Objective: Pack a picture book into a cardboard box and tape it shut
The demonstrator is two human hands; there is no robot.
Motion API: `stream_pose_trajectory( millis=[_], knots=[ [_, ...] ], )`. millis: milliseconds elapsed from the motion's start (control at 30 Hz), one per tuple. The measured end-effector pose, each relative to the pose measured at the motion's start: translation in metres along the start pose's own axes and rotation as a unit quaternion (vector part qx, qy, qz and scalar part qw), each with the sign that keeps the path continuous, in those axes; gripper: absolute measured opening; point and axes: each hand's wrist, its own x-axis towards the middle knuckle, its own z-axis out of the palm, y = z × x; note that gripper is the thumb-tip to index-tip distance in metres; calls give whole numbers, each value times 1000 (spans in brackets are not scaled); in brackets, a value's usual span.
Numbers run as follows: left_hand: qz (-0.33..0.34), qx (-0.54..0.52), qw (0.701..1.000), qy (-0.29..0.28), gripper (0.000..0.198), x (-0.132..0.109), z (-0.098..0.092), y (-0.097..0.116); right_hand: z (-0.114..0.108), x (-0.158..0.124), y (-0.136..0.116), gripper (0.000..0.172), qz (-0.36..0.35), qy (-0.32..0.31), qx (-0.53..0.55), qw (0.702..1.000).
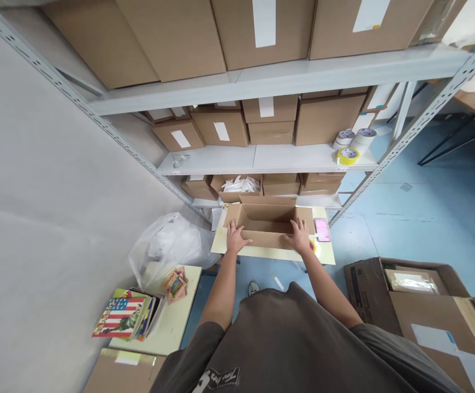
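Observation:
An open cardboard box (268, 240) sits on a small pale yellow table (262, 254), its flaps folded outward and its inside showing bare cardboard. My left hand (236, 237) rests on the box's left near corner, fingers spread over the side flap and thumb along the front flap. At the right near corner my right hand (298, 236) lies the same way, thumb pointing inward. Both hands have their fingers apart. Beside the right hand is a roll of tape (313, 244), partly hidden. A pink item (322, 230) lies at the table's right edge.
Metal shelving (278, 76) with cardboard boxes rises ahead. Tape rolls (348, 155) stand on its middle shelf. A plastic bag (172, 243) and a side table with magazines (120, 316) are at left. A large open carton (421, 278) stands on the floor at right.

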Motion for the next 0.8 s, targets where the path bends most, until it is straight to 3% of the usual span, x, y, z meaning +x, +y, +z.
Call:
stream_pose_trajectory(
  millis=[433, 800],
  knots=[
    [-14, 13, 1000, 12, 92, 5, 7, 2, -8, -4, 2, 88, -13, 4, 14, 1000],
    [-10, -21, 1000, 9, 79, 3, 8, 1, 2, -3, 10, 91, 6, -33, -11, 999]
  ],
)
